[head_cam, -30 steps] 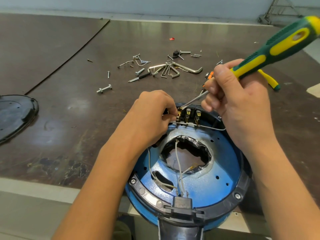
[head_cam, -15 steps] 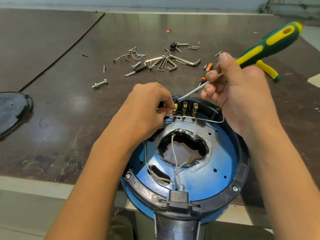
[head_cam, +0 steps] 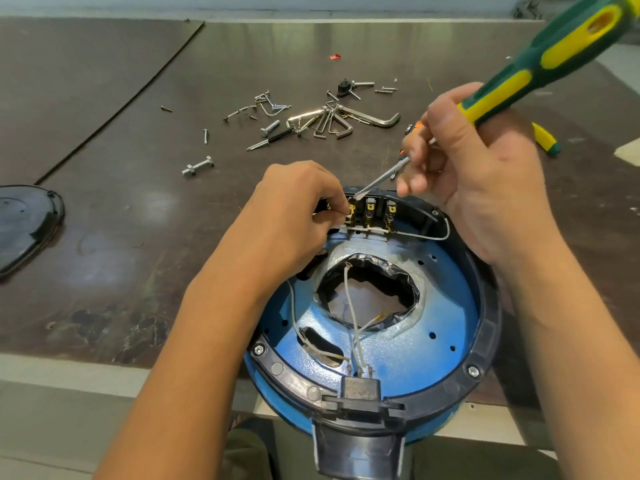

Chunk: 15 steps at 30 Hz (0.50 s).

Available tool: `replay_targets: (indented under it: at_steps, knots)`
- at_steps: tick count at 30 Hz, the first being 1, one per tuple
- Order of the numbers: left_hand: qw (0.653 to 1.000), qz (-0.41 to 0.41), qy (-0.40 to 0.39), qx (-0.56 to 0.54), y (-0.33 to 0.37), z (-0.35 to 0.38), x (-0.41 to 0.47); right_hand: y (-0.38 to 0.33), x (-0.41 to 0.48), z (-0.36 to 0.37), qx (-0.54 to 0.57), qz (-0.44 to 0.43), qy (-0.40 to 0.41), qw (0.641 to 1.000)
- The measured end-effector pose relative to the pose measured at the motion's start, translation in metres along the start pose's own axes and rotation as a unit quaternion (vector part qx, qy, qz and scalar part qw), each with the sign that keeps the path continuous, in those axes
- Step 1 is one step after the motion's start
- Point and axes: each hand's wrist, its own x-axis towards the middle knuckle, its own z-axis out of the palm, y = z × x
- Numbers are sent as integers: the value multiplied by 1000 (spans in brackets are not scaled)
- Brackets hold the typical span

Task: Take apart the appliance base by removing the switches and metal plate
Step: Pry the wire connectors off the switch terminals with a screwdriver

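The round blue appliance base (head_cam: 446, 344) with a black rim lies open side up at the table's near edge. Three switches with brass terminals (head_cam: 370, 213) sit in a row at its far rim, joined by white wires. My left hand (head_cam: 294, 216) pinches the leftmost switch terminal. My right hand (head_cam: 474, 181) grips a green and yellow screwdriver (head_cam: 554, 57), whose metal tip rests on top of that same leftmost switch. A jagged hole lined with black and silver material (head_cam: 370, 292) opens in the base's middle.
Loose screws, bolts and hex keys (head_cam: 329, 121) lie scattered on the dark table beyond the base. A black round cover (head_cam: 24, 223) rests at the left edge. A yellow-handled tool (head_cam: 545, 138) lies behind my right hand.
The view shifted slightly. My right hand tilted the screwdriver handle up and right, with the tip staying at the leftmost switch. My left hand keeps its pinch there.
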Motion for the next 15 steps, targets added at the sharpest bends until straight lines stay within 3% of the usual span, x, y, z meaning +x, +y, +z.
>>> replay_targets:
  at_steps: [4, 8, 12, 15]
  knots:
    - [1000, -4, 2, -2, -1, 1, 0, -5, -8, 5, -116, -90, -71, 987]
    - [1000, 1, 3, -1, -1, 0, 1, -11, -5, 19, -163, -106, -32, 980]
    - [1000, 2, 7, 0, -1, 1, 0, -8, 0, 26, -152, -60, 22, 986]
    - [1000, 0, 10, 0, -2, 1, 0, -6, 6, 21, -59, 13, 63, 996]
